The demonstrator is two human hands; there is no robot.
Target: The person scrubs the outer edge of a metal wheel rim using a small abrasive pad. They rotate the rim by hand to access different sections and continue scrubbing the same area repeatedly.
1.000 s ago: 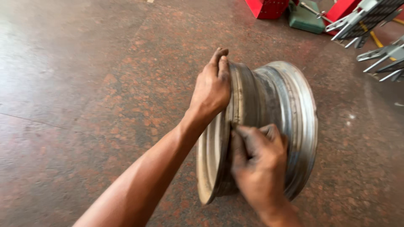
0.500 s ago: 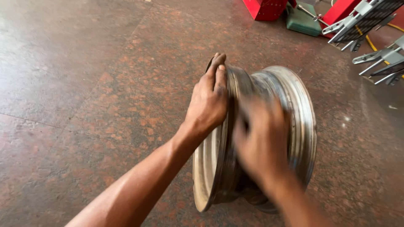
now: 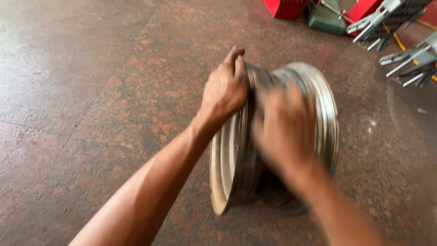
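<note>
Since half a second earlier, the right hand [image 3: 284, 132] had slid a little lower and nearer across the barrel of the metal wheel rim [image 3: 273, 136], and it stayed smeared with motion blur, so how far its fingers were spread, and whether they held anything, could not be told. Over the same span the left hand [image 3: 224, 90] had hardly shifted: it was curled over the top of the near flange, fingers hooked over the edge and thumb against the outer face, gripping the rim firmly. The rim stood upright on its edge on the mottled reddish stone floor [image 3: 91, 82], its open face turned towards the left and its far flange behind the blurred hand. Well apart, at the upper right, lay red metal boxes [image 3: 287, 7], a green block [image 3: 325, 18] and grey metal brackets [image 3: 405, 50].
</note>
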